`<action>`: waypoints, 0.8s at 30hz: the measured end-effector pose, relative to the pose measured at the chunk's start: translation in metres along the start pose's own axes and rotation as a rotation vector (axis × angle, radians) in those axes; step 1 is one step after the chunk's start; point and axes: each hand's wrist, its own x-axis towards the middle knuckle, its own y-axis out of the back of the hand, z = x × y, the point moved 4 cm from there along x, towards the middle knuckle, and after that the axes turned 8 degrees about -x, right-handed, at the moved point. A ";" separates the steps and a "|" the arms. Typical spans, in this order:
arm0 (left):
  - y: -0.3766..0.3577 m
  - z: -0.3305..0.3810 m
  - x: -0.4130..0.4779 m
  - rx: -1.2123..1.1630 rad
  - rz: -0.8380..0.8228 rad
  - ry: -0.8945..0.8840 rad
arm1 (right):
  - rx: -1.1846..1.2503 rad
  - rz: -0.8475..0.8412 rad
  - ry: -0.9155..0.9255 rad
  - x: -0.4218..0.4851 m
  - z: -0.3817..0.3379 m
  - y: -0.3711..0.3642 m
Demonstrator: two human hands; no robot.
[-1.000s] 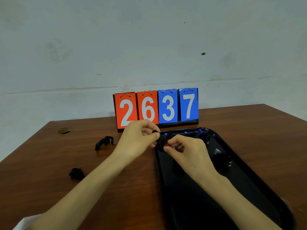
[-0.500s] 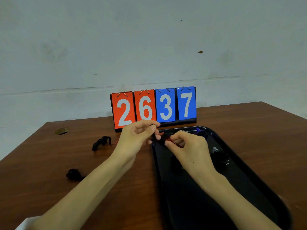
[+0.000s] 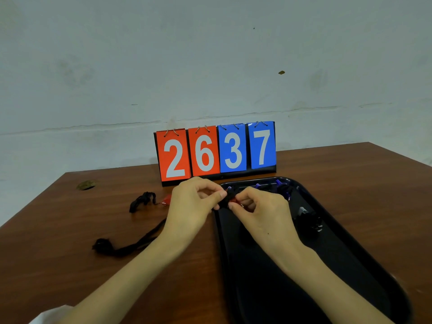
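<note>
Small black-and-red piece (image 3: 230, 200) sits pinched between your two hands, held just above the near-left corner of the black tray (image 3: 257, 284), in the head camera's view. Your left hand (image 3: 194, 204) comes at it from the left, thumb and curled forefinger closed on its black end, the other fingers tucked under. Your right hand (image 3: 261, 213) meets it from the right, thumb and forefinger nipping the red end, the remaining fingers loosely bent over the tray. The piece lies directly between the two sets of fingertips, touching both; how its parts join is too small to tell. A black cord (image 3: 131, 246) runs across the wooden table (image 3: 70, 230) from under your left forearm to a knotted end. Farther back, a black strap bundle (image 3: 142, 201) lies left of your left hand. Dark small parts (image 3: 308, 218) rest inside the tray to the right of your right hand, with blue-tipped pieces (image 3: 280, 185) at its far end. A flip scoreboard (image 3: 215, 150) reading 2637 stands behind, against the wall.
</note>
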 end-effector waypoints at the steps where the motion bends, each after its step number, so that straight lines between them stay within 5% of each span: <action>1: -0.001 0.001 -0.001 0.061 -0.017 -0.032 | -0.006 0.002 0.001 0.000 0.000 0.000; 15: -0.017 0.003 -0.007 0.626 -0.215 -0.151 | -0.156 -0.142 0.076 -0.005 -0.006 -0.013; 20: -0.014 -0.007 -0.004 0.487 -0.171 -0.100 | -0.154 -0.185 0.059 -0.006 -0.004 -0.016; 24: -0.008 -0.016 0.005 0.245 -0.260 0.131 | -0.162 -0.152 0.015 -0.005 0.000 -0.015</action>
